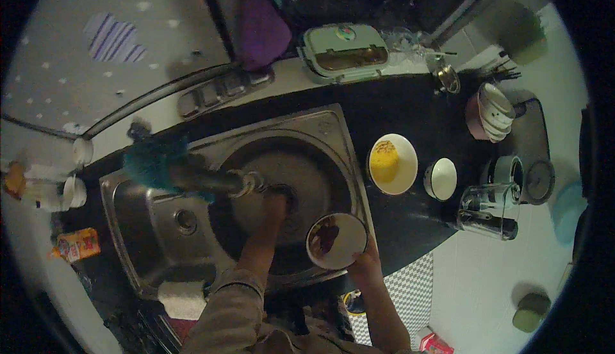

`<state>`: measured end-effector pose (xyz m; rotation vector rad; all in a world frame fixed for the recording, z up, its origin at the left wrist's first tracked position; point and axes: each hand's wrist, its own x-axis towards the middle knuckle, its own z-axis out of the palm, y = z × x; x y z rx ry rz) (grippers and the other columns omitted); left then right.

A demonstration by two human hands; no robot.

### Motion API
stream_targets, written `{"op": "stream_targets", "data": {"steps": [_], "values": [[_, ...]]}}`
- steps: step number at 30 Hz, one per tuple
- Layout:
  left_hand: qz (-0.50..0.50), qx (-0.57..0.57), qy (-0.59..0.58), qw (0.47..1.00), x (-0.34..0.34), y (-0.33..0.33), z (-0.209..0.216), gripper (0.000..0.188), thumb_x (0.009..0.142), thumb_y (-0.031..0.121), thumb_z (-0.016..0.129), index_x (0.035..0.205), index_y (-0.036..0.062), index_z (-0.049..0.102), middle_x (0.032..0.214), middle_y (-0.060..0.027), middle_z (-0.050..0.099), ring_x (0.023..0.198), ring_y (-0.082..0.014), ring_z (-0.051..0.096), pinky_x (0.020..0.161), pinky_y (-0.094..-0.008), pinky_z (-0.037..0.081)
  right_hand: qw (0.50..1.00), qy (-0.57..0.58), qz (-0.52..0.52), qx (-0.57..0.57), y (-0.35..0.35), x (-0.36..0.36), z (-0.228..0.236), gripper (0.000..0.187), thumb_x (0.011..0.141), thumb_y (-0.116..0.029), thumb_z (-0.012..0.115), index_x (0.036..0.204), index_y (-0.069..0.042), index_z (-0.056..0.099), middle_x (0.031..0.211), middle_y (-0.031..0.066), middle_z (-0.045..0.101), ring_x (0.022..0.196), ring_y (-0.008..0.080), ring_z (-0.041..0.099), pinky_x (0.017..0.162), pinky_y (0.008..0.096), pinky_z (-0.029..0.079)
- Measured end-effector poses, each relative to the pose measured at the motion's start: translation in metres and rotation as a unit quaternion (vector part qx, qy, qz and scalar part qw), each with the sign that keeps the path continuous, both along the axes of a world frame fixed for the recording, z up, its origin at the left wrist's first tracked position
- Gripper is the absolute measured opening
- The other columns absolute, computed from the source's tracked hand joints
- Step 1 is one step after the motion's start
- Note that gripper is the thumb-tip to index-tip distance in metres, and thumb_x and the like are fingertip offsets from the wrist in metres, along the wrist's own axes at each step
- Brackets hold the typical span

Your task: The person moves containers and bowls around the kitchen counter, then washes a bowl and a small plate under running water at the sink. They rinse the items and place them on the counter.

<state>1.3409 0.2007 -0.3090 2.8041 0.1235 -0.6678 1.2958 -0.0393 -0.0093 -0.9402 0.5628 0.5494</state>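
My right hand (365,263) grips the rim of a white bowl (351,242) at the sink's right front edge. A dark red and brown patch shows inside that bowl; whether it is food or a printed pattern, I cannot make out. Down in the round basin of the steel sink (330,120), my left hand (277,205) reaches to the drain, below the faucet (224,183). Its fingers are dim and mostly hidden. Right of the sink stand a larger bowl (408,165) with a yellow and brown patch inside and a small white bowl (442,180).
A smaller basin (160,206) lies to the left, a pale cloth (181,299) over its front edge. An orange pouch (78,245) is at far left. Behind stands a green lunch box (346,51). To the right are stacked bowls (493,114) and a glass pitcher (490,212).
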Motion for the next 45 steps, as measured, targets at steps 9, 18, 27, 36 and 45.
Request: {"op": "stream_targets", "data": {"steps": [9,18,27,36,45], "values": [[-0.018,0.023,0.182,0.983,0.039,-0.014,0.009,0.023,0.081,0.014,0.05,0.098,0.0076,0.065,0.102,-0.0127,0.062,0.094,-0.0266,0.061,0.076,-0.0399,0.051,0.999,0.035,-0.011,-0.008,-0.024,-0.002,-0.006,0.062,0.066,0.001,0.053,0.124,-0.011,0.037,0.119,0.0112,0.046,0.111,0.0249,0.045,0.091,0.0364,0.04],[0.011,-0.054,0.009,0.998,0.0,-0.004,-0.08,0.019,0.078,0.011,0.053,0.092,0.0088,0.067,0.1,-0.0119,0.063,0.088,-0.0269,0.062,0.073,-0.04,0.051,1.0,0.002,-0.008,-0.007,-0.02,0.006,0.009,0.061,0.067,-0.002,0.054,0.124,-0.007,0.036,0.117,0.0106,0.046,0.111,0.0235,0.045,0.092,0.036,0.039],[-0.019,-0.091,-0.083,0.992,0.019,-0.004,0.048,0.015,0.074,0.014,0.058,0.084,0.0079,0.066,0.093,-0.0126,0.064,0.083,-0.0293,0.062,0.073,-0.0393,0.05,0.997,-0.039,0.036,-0.062,-0.024,-0.004,-0.01,0.06,0.069,-0.001,0.053,0.125,-0.009,0.036,0.117,0.0099,0.046,0.109,0.0227,0.046,0.087,0.034,0.042],[0.224,-0.305,-0.165,0.911,0.001,0.008,0.152,0.019,0.062,0.015,0.072,0.075,0.0046,0.062,0.075,-0.0103,0.063,0.071,-0.0208,0.061,0.066,-0.0321,0.048,0.999,-0.004,0.018,-0.032,-0.011,0.001,0.018,0.052,0.073,0.001,0.049,0.122,-0.011,0.036,0.109,0.0115,0.05,0.088,0.0239,0.058,0.061,0.03,0.054],[0.352,-0.614,-0.126,0.695,-0.012,0.061,0.259,0.012,0.076,0.01,0.065,0.085,0.0075,0.058,0.075,-0.0029,0.06,0.073,-0.0163,0.06,0.064,-0.0286,0.047,0.998,-0.058,0.036,0.012,-0.009,-0.021,0.027,0.06,0.071,-0.004,0.05,0.127,-0.011,0.03,0.119,0.0159,0.043,0.103,0.0336,0.051,0.072,0.0457,0.053]]}}
